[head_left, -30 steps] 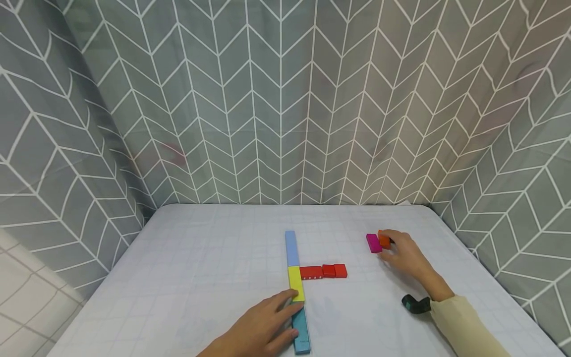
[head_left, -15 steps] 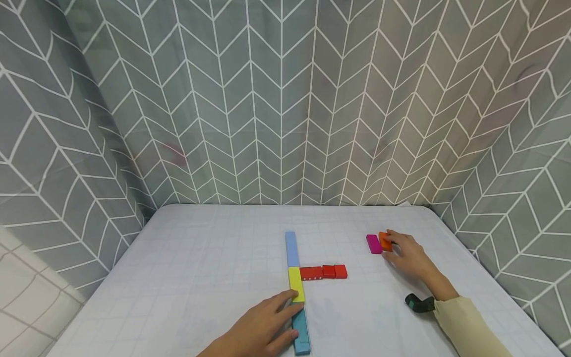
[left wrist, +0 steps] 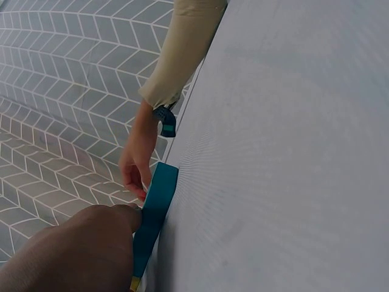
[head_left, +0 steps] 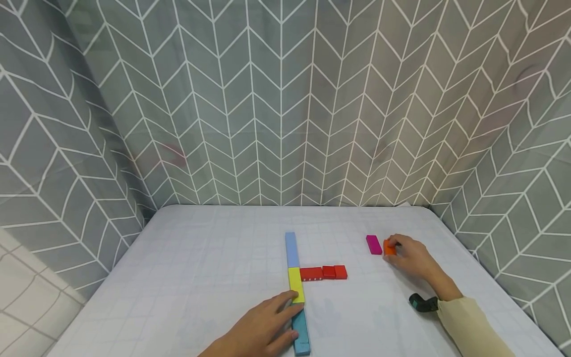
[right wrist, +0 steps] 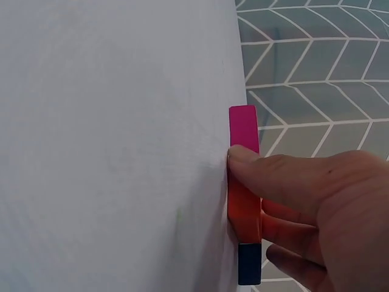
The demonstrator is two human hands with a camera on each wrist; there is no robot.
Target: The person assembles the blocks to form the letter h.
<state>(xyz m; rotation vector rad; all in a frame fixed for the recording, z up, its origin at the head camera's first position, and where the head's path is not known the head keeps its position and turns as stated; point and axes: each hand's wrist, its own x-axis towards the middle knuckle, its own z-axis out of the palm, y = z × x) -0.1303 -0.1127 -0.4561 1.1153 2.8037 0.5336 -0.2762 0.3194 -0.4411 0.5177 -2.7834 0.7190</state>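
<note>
At the right of the table my right hand (head_left: 408,257) pinches an orange block (head_left: 389,247) between thumb and fingers. A dark block (right wrist: 250,264) shows at the orange block's near end in the right wrist view. Just left of it in the head view lies a magenta block (head_left: 373,245), with a narrow gap between. My left hand (head_left: 263,322) rests with its fingertips on a yellow block (head_left: 295,280) and a teal block (head_left: 302,333), thumb along the teal one. These continue into a light blue block (head_left: 291,250), forming one upright line.
A row of red blocks (head_left: 311,273) branches rightward from the yellow block. White cloth covers the table (head_left: 214,258). Patterned grey curtains (head_left: 281,109) stand behind it and at both sides. A small dark device (head_left: 421,303) sits at my right wrist.
My right hand has drawn the orange block slightly toward me and to the right, away from the magenta block. The left hand keeps its place.
</note>
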